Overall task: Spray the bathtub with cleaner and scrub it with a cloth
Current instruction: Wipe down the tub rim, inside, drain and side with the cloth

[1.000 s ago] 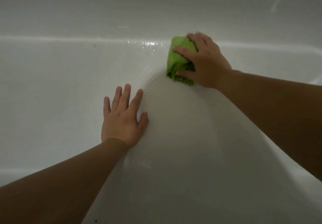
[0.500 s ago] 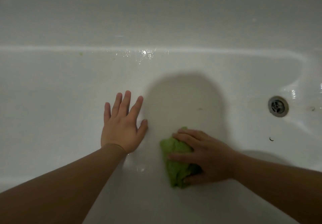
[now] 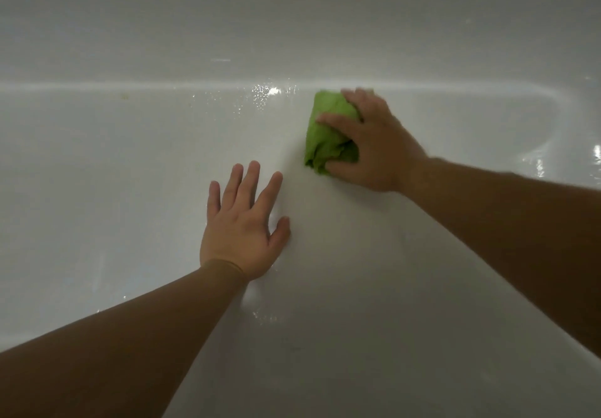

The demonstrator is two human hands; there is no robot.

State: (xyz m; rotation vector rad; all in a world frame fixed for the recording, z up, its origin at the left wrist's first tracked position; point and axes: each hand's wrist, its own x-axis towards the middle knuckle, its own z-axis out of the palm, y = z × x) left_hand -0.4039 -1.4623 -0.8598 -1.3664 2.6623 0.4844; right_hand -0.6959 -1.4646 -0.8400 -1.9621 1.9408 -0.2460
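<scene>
1. The white bathtub (image 3: 97,157) is filling almost the whole frame, its curved inner wall rising toward the top and a bright seam running across the upper third.
2. The left hand (image 3: 242,225) is lying flat in the lower centre of the frame, palm down on the tub surface, fingers straight and slightly spread, thumb angled out to the right; it is holding nothing.
3. The right hand (image 3: 374,147) is reaching in from the right edge to the upper centre-right, fingers and thumb curling round a bunched green cloth (image 3: 328,131) and pressing it against the tub.
4. The cloth is sitting just below the bright seam, its upper end nearly touching it, with most of the fabric showing to the left of the hand.
5. Small wet droplets (image 3: 263,92) are glinting on the seam just left of the cloth, and more wet sheen is showing below the left wrist and at the far right edge.
6. Both bare forearms are entering from the bottom and right of the frame, well apart.
</scene>
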